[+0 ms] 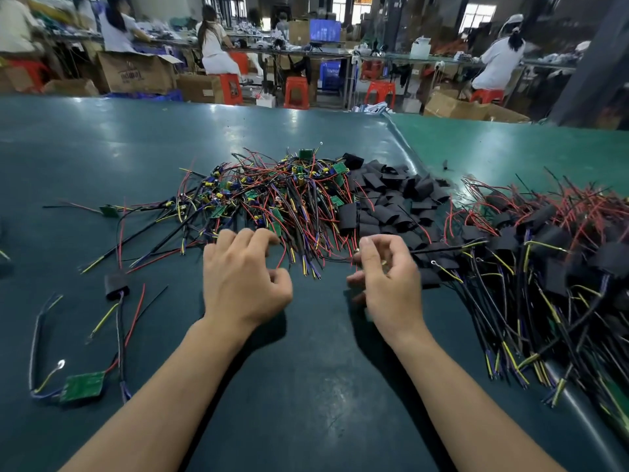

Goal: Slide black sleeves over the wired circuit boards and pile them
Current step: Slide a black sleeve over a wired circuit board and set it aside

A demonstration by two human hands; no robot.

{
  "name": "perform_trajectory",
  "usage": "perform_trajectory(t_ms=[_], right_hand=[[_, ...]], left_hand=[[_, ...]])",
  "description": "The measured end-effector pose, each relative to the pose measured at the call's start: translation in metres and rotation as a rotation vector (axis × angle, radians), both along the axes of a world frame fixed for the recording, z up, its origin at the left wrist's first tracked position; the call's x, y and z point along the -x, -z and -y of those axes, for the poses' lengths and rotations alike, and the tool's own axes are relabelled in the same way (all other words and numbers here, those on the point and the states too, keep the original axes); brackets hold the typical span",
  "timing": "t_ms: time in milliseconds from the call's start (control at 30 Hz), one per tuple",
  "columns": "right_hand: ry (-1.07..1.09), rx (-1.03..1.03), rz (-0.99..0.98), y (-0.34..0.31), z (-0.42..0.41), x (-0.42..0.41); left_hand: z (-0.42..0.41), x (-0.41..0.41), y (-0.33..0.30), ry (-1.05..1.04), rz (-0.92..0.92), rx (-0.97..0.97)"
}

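Reaching for the next board: both hands hover over the green bench mat [102, 148], just short of the supplies, nothing clearly picked up yet imo.

Left hand: left hand [243, 281] has fingers loosely curled and spread, fingertips touching the near edge of the tangle of bare boards. It's not gripping anything I can see.

Right hand: right hand [388, 281] is curled, thumb and forefinger close together up by a thin black wire. Can't tell if it's actually pinching that wire or just beside it, too blurry there.

Unsleeved boards: pile of wired circuit boards [265, 195] lies straight ahead of the left hand, wire ends fanning back toward the person. So the left hand is the nearer one for grabbing a board.

Sleeves: heap of black sleeves [391, 195] sits right of that pile, ahead of the right hand and slightly beyond it. Nearest sleeve [348, 216] stands roughly upright, long axis pointing away from the person.

Done pile: sleeved boards [544, 240] are stacked off to the right, wires trailing toward the near edge.

Strays: one sleeved board [115, 284] and one bare board [83, 386] lie apart on the left.

Next move guess: left takes a board, right takes a sleeve, both meet in the middle.
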State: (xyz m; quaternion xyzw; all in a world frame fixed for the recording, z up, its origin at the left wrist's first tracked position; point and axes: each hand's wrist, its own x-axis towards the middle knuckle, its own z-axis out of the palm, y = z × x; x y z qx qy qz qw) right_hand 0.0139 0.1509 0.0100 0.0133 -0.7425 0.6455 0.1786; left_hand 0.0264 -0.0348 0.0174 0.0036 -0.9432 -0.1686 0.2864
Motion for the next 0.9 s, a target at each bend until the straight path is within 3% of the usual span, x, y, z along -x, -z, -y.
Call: perform_trajectory(t_ms=[100, 233, 333, 500, 633, 700, 900], right_hand=[[0.196, -0.357, -0.113, 0.001, -0.019, 0.009], [0.091, -0.700, 0.095, 0.006, -0.027, 0.016], [0.042, -0.847, 0.036, 0.010, -0.020, 0.014], [0.070, -0.503, -0.253, 0.005, -0.019, 0.012], [0.207, -0.118, -0.460, -0.005, -0.019, 0.008], [0.242, -0.030, -0.565, -0.010, -0.023, 0.006], [0.278, 0.253, -0.486, -0.020, -0.033, 0.006]], left_hand=[[0.006, 0.000, -0.001, -0.051, 0.196, 0.031], [0.007, -0.001, 0.001, 0.022, 0.284, 0.017], [0.006, -0.002, 0.004, 0.074, 0.250, -0.075], [0.005, 0.001, 0.007, 0.226, 0.139, -0.131], [0.003, 0.003, 0.007, 0.222, 0.088, -0.150], [0.004, 0.003, 0.007, 0.203, 0.086, -0.092], [0.006, 0.006, 0.008, -0.038, 0.020, -0.098]])
